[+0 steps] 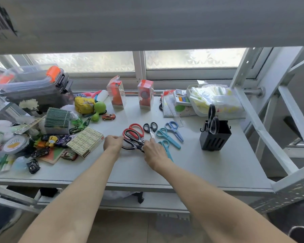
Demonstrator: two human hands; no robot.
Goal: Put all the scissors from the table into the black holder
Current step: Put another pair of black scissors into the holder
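Note:
Several scissors lie in the middle of the grey table [209, 169]. My left hand [112, 143] pinches the left handle loop of the black-and-red scissors [132, 139]. My right hand [154, 152] grips the blade end of the same pair, which still rests on the table. All-red scissors [136, 127] lie just behind them. To the right are small black scissors [150, 128], blue scissors [173, 128] and two teal pairs [166, 135] [166, 147]. The black holder [215, 139] stands at the right with black scissors [212, 120] upright in it.
Toy cars, a box of staples [85, 141], a card stack [57, 120] and a plastic toolbox [35, 85] crowd the left side. Two clear boxes [116, 93] [145, 94] stand at the back. A tray of packets [216, 100] sits behind the holder. A metal shelf frame [263, 123] rises at the right.

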